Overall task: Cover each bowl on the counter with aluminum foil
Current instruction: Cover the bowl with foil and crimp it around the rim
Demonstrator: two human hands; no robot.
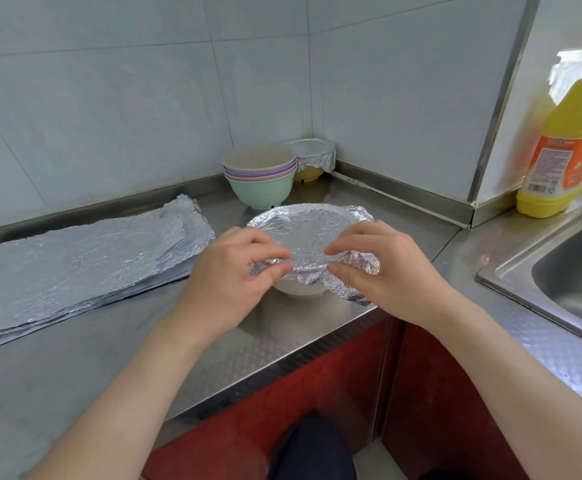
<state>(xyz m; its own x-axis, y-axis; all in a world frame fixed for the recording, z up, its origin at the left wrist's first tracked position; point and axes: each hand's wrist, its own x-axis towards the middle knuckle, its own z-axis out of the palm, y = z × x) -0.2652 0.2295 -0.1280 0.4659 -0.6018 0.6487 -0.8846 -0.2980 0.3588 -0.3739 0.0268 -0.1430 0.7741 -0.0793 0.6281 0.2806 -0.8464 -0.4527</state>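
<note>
Forearms come in from the bottom edge, both hands meeting at the near rim of a white bowl point(298, 289), which sits close to the worktop's point(109, 341) front edge, just left of where that edge steps back toward the sink side. L hand point(234, 268) pinches the foil sheet point(303, 230) btwn thumb & forefinger at the rim; its other fingers curl underneath. R hand point(386, 271) does likewise just beside it, forefinger on top, thumb under the lip, crimping foil down. Foil spans the whole bowl mouth, but a loose flap hangs on the right side, untucked.

Step in hand, I'd say: sealing bowl no. 2. One covered yellow bowl point(312, 157) stands in the back corner. A stack of bowls point(260, 181), approx. 4 by the rims, waits uncovered just beside it. Foil pile point(75, 261) lies along the back edge, left.

Next move prob. calls for working round the rim & pressing that flap under w/o tearing the thin foil or tipping the bowl, then setting it aside.
</note>
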